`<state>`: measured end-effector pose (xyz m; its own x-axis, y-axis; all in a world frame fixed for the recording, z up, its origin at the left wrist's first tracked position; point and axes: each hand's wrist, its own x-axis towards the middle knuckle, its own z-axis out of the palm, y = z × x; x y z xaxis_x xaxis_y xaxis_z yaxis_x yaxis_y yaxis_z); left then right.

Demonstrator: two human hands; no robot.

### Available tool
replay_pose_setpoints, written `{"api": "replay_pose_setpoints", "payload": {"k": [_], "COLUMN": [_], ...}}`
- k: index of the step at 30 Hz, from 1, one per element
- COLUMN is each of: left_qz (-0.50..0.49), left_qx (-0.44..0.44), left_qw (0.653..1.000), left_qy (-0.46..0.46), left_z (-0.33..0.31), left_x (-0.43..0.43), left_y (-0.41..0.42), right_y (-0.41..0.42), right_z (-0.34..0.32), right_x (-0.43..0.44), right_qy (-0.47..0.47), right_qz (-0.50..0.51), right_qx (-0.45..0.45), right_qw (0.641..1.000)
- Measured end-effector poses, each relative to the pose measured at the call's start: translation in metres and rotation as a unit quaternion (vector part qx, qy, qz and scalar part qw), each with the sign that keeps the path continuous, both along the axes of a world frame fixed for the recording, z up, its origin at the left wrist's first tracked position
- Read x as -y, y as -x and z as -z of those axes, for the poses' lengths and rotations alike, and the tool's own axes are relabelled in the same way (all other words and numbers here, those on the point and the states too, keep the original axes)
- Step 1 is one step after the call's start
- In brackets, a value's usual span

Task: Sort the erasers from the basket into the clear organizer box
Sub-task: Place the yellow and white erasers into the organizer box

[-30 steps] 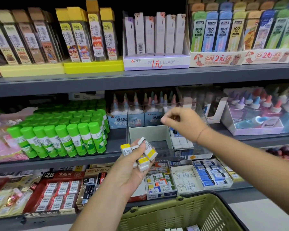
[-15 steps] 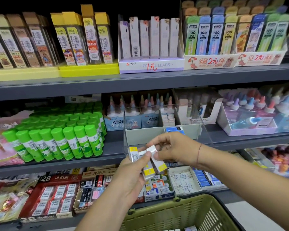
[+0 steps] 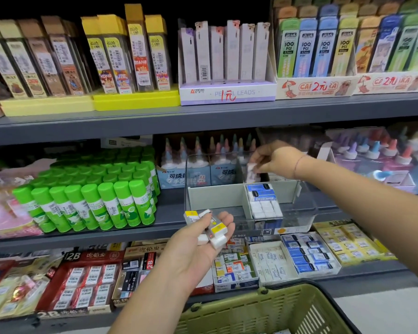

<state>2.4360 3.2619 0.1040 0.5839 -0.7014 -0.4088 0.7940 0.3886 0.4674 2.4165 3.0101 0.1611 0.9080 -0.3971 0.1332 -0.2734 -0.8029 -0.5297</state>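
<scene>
"Over the clear organizer box (image 3: 308, 208), which step?"

"Placing: my right hand (image 3: 276, 158) pinched one eraser (image 3: 251, 170) just above its middle; my left hand (image 3: 193, 247) gripped spare erasers (image 3: 219, 229). Next, I judged, lower it flat."

The clear organizer box (image 3: 297, 208) is standing open-topped, with stacked blue-and-white erasers (image 3: 263, 201) lying right of its divider. The right hand (image 3: 278, 160) is pinching a white eraser (image 3: 251, 171) above the box. In front of it, the left hand (image 3: 193, 249) is holding yellow-sleeved erasers (image 3: 214, 231). The green basket (image 3: 263, 312) is sitting below.
</scene>
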Motion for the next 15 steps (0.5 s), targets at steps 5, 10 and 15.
{"api": "replay_pose_setpoints", "payload": {"k": [5,10,15], "left_qz": [0.020,0.033,0.037], "left_qx": [0.046,0.075,0.073], "left_qw": [0.999,0.997,0.996], "left_qy": [-0.001,-0.013,-0.029], "left_z": [0.000,0.001,0.003], "left_x": [-0.001,-0.003,-0.004], "left_y": [0.002,0.002,0.002], "right_y": [-0.015,-0.018,-0.019], "right_z": [0.018,0.024,0.030], "right_x": [-0.002,0.002,0.002], "right_qy": [0.059,0.041,0.075], "right_qz": [0.000,0.037,0.047], "right_qx": [-0.041,-0.034,-0.053], "right_qw": [0.997,0.998,0.995]}}
